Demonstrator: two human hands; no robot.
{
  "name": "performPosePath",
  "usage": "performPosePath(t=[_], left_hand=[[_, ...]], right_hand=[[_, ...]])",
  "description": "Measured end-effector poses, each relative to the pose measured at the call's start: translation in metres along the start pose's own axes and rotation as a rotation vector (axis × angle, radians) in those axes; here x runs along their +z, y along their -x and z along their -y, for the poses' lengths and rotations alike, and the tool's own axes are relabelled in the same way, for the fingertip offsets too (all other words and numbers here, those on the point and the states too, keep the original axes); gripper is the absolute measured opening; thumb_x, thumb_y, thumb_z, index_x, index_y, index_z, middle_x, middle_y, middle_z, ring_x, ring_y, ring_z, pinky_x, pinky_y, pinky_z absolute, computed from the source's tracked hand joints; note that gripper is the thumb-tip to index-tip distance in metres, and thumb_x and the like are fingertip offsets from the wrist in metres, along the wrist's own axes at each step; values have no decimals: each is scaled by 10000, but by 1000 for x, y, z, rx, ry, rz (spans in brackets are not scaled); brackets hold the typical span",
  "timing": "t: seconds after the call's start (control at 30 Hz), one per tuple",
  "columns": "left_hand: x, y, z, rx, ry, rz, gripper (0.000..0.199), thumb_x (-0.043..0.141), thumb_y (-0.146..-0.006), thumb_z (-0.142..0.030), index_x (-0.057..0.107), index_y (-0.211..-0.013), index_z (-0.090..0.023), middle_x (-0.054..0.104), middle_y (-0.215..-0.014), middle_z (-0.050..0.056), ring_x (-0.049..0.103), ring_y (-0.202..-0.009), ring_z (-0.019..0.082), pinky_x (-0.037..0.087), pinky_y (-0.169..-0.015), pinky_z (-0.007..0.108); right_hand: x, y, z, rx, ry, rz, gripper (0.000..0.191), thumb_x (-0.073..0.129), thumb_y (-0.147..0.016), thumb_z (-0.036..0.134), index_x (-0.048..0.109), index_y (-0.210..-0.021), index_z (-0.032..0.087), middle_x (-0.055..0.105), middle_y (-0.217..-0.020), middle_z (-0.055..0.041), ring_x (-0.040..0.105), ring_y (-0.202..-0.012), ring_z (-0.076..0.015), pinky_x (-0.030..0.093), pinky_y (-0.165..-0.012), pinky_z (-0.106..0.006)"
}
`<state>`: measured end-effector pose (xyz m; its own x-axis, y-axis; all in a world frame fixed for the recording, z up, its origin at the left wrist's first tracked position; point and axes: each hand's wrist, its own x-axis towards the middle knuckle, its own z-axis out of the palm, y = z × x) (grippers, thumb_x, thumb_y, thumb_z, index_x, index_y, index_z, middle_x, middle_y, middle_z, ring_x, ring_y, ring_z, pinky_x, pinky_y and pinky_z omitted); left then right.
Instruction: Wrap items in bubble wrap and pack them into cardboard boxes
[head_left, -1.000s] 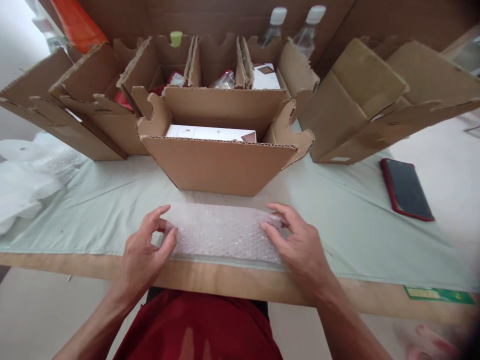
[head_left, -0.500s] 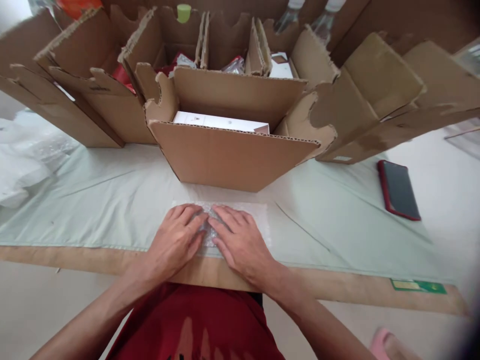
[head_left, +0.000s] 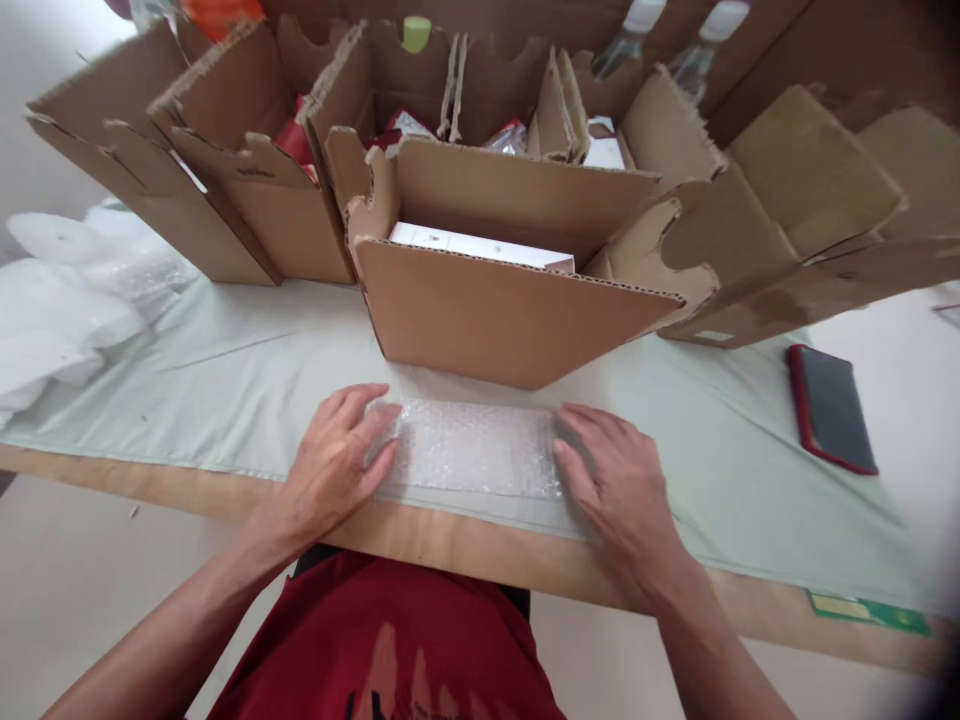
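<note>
Presently we note wrap (head_left: 476, 448) on cloth (head_left: 247, 345), long axis roughly 9-to-3 o'clock: left hand (head_left: 336, 455) at its 9 end, right hand (head_left: 619, 475) at its 3, neither clearly nearer, both loosely open

I see my left hand (head_left: 341, 455) angled toward one o'clock, my right hand (head_left: 622, 480) toward eleven, fingers (head_left: 373, 426) loosely parted, forearms (head_left: 195, 612) entering from eight and five.

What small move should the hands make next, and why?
Perhaps pinch the rectangular piece of clear bubble wrap at both ends: it lies on the pale green cloth, with the left hand at one end, the right hand at the other.
</note>
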<state>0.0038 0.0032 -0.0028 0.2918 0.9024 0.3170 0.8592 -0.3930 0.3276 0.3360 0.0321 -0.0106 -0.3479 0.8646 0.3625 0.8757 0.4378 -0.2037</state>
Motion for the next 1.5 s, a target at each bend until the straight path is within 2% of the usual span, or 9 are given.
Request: performPosePath(t=[0.13,0.3,0.53,0.67,0.83,0.97,1.23,1.37,1.5], left_hand=[[9,11,17,-134,-107,-46,297,570,-947,-316,666,-1155,-127,646,-1286,210,574,-1248,404,501,-1023,591],[18,6,15,-199,119,-57,133,515,-906,-233,645,-916,-206,732,-1106,123,673,-1101,322,559,-927,500],[-2,-12,7,-307,449,146,548,554,-882,-317,488,-1413,-196,736,-925,27,702,-791,193,566,-717,330],[1,-18,5,-313,402,220,595,571,-835,-263,514,-1422,-188,736,-870,9,661,-686,167,537,-657,303],[-24,-20,-11,-180,377,-41,147,545,-901,-172,666,-964,-227,723,-927,12,716,-858,174,564,-737,290],[-43,-14,-14,105,210,-316,214,568,-874,-6,598,-909,-215,699,-1100,51,667,-1161,241,540,-977,412],[-24,22,13,130,144,33,380,511,-866,-7,599,-1188,-190,656,-1293,132,593,-1276,312,483,-1054,534],[-24,8,-5,131,184,-31,340,585,-884,-81,621,-1202,-194,664,-1277,131,585,-1278,314,477,-1065,517],[-6,0,-13,186,173,110,233,604,-901,-186,681,-1122,-184,719,-1193,126,642,-1155,317,517,-983,513]], right_hand=[[26,-16,7,38,-20,34,349,470,-1001,382,699,-1106,141,704,-1273,-185,661,-1114,-386,515,-872,-546],[13,-4,4,160,-300,21,177,572,-938,357,656,-854,225,771,-1039,-76,709,-967,-281,539,-855,-452],[-19,-11,14,307,-603,8,203,663,-890,321,704,-1076,248,757,-962,-8,714,-871,-182,565,-807,-294],[-27,-16,18,264,-620,32,233,656,-904,252,710,-1129,273,756,-995,7,712,-896,-169,558,-813,-279],[-55,-11,19,124,-621,-52,199,599,-923,113,671,-1006,278,721,-1018,13,694,-945,-156,544,-850,-286],[-65,-9,20,-88,-603,-142,246,563,-911,26,635,-985,249,710,-1076,-23,663,-1110,-213,522,-961,-394],[-34,19,0,-201,-305,47,249,538,-951,76,661,-1093,239,777,-1032,-31,703,-1104,-262,525,-905,-448],[-28,-2,31,-188,-310,23,296,532,-981,105,655,-1220,229,752,-1196,-72,678,-1168,-252,523,-978,-464],[-3,-16,65,-351,-327,264,298,541,-990,174,689,-1247,203,660,-1405,-107,592,-1321,-289,519,-1024,-504]])
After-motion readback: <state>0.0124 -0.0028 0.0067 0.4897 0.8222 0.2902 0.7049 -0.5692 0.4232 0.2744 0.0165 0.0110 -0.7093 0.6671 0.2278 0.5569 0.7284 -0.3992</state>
